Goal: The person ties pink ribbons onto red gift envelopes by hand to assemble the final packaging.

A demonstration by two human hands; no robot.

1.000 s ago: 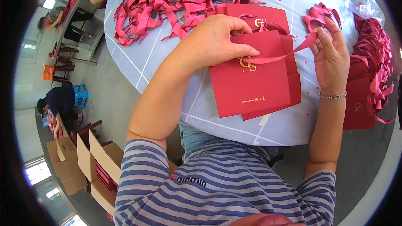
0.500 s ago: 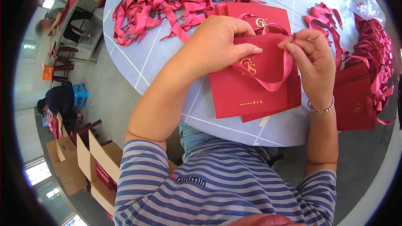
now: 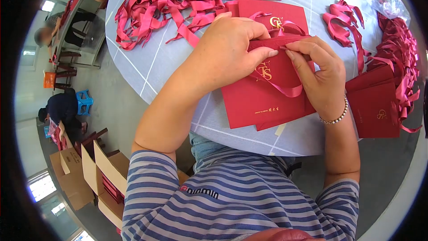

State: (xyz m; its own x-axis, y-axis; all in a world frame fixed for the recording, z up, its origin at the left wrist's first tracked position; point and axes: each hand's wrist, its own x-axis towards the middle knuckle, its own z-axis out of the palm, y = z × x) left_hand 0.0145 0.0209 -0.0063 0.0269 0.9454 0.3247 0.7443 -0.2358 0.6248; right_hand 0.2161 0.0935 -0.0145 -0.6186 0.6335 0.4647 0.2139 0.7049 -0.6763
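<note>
A red paper bag (image 3: 249,102) with gold lettering lies on top of other red bags near the table's front edge. My left hand (image 3: 236,49) pinches the bag's upper edge between thumb and fingers. At the same edge, a little to the right, my right hand (image 3: 318,73) has thumb and forefinger closed on the end of a pink ribbon (image 3: 290,91). This ribbon hangs in a loop across the bag's front. Another red bag (image 3: 292,13) with a ribbon handle lies just behind.
Pink ribbons (image 3: 178,9) are heaped at the table's back left. Finished-looking red bags (image 3: 376,109) with ribbons lie at the right, near clear plastic (image 3: 388,0). Open cardboard boxes (image 3: 91,169) stand on the floor at left. Other people (image 3: 62,107) sit farther off.
My right hand has moved left with the ribbon end, from the bag's right side to its top edge near my left thumb. The ribbon loop hangs smaller. My left hand has stayed at the edge.
</note>
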